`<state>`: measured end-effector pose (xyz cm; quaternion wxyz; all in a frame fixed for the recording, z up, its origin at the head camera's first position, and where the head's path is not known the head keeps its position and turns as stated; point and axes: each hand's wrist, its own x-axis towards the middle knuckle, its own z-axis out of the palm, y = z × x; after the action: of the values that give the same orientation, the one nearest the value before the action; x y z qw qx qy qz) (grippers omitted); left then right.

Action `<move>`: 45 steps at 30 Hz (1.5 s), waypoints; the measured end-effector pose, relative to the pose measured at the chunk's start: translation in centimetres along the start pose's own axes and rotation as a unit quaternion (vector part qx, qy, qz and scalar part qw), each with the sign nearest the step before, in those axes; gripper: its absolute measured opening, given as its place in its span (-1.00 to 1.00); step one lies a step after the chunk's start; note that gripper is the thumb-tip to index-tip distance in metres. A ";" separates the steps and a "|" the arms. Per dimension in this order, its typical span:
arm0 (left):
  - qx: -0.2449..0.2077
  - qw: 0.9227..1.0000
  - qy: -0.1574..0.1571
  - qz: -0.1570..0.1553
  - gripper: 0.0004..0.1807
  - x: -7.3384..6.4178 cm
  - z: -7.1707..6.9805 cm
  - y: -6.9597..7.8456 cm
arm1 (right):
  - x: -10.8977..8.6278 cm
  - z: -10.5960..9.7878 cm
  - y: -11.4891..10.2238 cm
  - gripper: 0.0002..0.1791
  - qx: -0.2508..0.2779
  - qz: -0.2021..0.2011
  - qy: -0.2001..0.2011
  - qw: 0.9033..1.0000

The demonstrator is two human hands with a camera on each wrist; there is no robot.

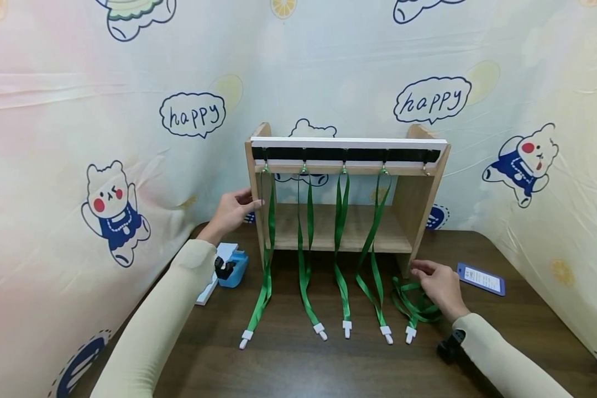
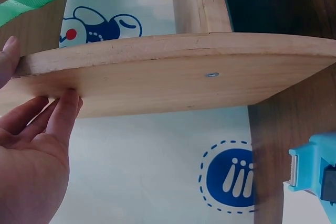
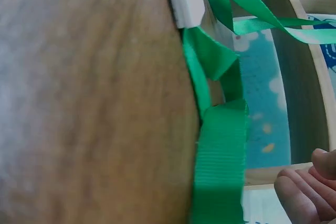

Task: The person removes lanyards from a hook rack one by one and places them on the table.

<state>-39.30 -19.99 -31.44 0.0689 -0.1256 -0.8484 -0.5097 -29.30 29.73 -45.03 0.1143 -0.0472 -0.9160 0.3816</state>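
Note:
A wooden rack (image 1: 340, 226) with a white-and-black hook rail (image 1: 345, 155) stands on the table. Several green lanyards (image 1: 341, 215) with white clips hang from its hooks; the rightmost hook has none. My left hand (image 1: 231, 215) grips the rack's left side panel (image 2: 157, 85), thumb at the front edge and fingers against the outer face in the left wrist view. Low on the right, my right hand (image 1: 440, 284) pinches the right side panel near its foot. Beside that hand a loose green lanyard (image 3: 220, 166) lies bunched on the table, its white clip (image 1: 410, 334) toward me.
Left of the rack, a blue tape dispenser (image 1: 235, 270) sits by a white flat item (image 1: 206, 290). A blue card holder (image 1: 481, 279) lies on the table (image 1: 298, 367) right of my right hand. A printed cloth (image 1: 328, 66) surrounds the table's back and sides.

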 end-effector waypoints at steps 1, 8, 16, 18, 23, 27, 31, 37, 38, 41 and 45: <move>0.000 1.000 -0.001 0.000 -0.32 0.0 0.0 0.0 | -0.1 -0.2 -0.1 -0.66 0.002 -0.004 0.007 1.000; 0.000 1.000 0.001 -0.003 -0.32 0.0 0.1 0.0 | 0.0 -2.3 -1.7 -0.63 0.059 -0.034 0.046 0.997; 0.000 1.000 -0.001 -0.010 -0.31 0.1 0.0 0.2 | -0.1 -4.4 -3.1 -0.52 0.167 -0.070 0.065 0.981; 0.000 1.000 -0.001 -0.011 -0.30 0.1 0.0 0.3 | -0.1 -4.8 -3.5 -0.51 0.194 -0.084 0.066 0.975; -0.002 1.000 -0.001 -0.008 -0.31 0.0 -0.1 0.5 | 0.0 -5.6 -4.5 -0.51 0.245 -0.113 0.067 0.961; -0.003 1.000 -0.007 -0.006 -0.31 -0.1 -0.1 0.5 | 0.2 -6.8 -5.3 -0.54 0.294 -0.142 0.069 0.943; -0.008 1.000 -0.009 -0.003 -0.30 -0.2 -0.2 0.5 | 0.6 -8.1 -6.3 -0.58 0.351 -0.165 0.061 0.920; -0.003 1.000 -0.005 -0.001 -0.30 -0.1 -0.3 0.5 | 0.9 -9.5 -8.1 -0.54 0.353 -0.163 0.064 0.919; -0.001 1.000 -0.004 -0.002 -0.30 -0.1 -0.3 0.5 | 1.0 -9.7 -8.4 -0.52 0.343 -0.161 0.066 0.923; 0.005 1.000 -0.004 -0.003 -0.30 -0.2 -0.2 0.5 | 1.2 -10.1 -9.3 -0.49 0.334 -0.154 0.065 0.928; 0.005 1.000 -0.005 -0.005 -0.30 -0.3 -0.1 0.5 | 1.3 -10.7 -10.4 -0.50 0.356 -0.170 0.061 0.917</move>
<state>-38.88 -19.91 -30.99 0.0624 -0.1238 -0.8519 -0.5051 -27.95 29.94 -30.12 0.2424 0.1297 -0.7049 0.6538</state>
